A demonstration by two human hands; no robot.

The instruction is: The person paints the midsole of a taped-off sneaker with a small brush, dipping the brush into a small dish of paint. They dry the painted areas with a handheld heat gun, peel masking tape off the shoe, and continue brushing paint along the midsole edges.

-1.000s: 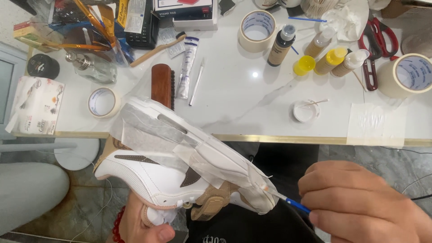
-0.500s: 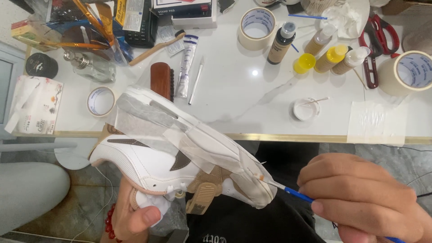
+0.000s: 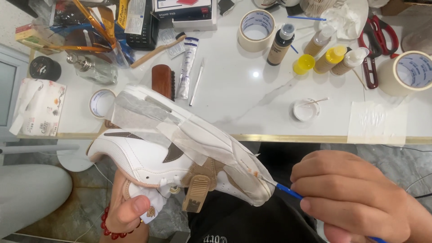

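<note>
My left hand point(image 3: 128, 208) grips a white sneaker point(image 3: 148, 155) from below, thumb up against its side. The shoe lies sideways over my lap, its sole point(image 3: 189, 130) covered with strips of masking tape. A tan strap point(image 3: 198, 189) hangs from its upper. My right hand point(image 3: 355, 198) pinches a thin blue-handled brush point(image 3: 288, 192). The brush tip touches the toe edge of the sole, where a small tan spot shows.
The white marble table point(image 3: 243, 96) with a gold front edge carries tape rolls point(image 3: 256, 29), several small bottles point(image 3: 281, 42), a little white dish point(image 3: 306, 109), red scissors point(image 3: 378, 40), a wooden brush point(image 3: 163, 81), a tube and a tissue pack point(image 3: 38, 108).
The sneaker has shifted slightly left and down in my left hand. The brush tip has moved up along the toe edge of the sole, and my right hand has followed it.
</note>
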